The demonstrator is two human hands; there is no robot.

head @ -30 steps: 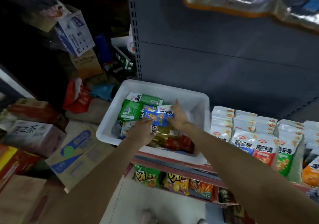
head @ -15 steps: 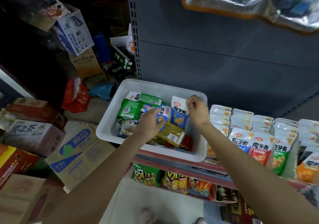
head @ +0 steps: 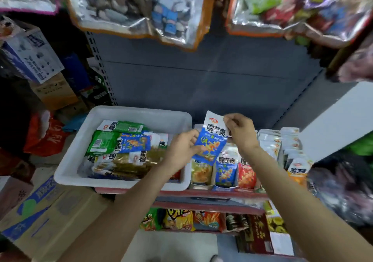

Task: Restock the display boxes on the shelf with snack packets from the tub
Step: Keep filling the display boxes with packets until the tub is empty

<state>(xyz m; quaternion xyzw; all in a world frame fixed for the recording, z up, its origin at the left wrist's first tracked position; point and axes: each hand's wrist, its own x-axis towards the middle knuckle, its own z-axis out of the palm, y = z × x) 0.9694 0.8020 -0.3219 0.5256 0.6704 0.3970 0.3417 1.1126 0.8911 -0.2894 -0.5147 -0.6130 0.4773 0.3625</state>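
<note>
packet (head: 211, 140) blue, above display boxes (head: 222, 185) | grip: right hand (head: 241, 132) top, left hand (head: 181, 150) side

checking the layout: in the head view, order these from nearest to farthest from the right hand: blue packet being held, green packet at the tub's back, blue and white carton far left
1. The blue packet, pinched at its top corner by the right hand.
2. The green packet, to the left, lying at the back of the white tub.
3. The blue and white carton, upper left, beyond the shelf.
</note>
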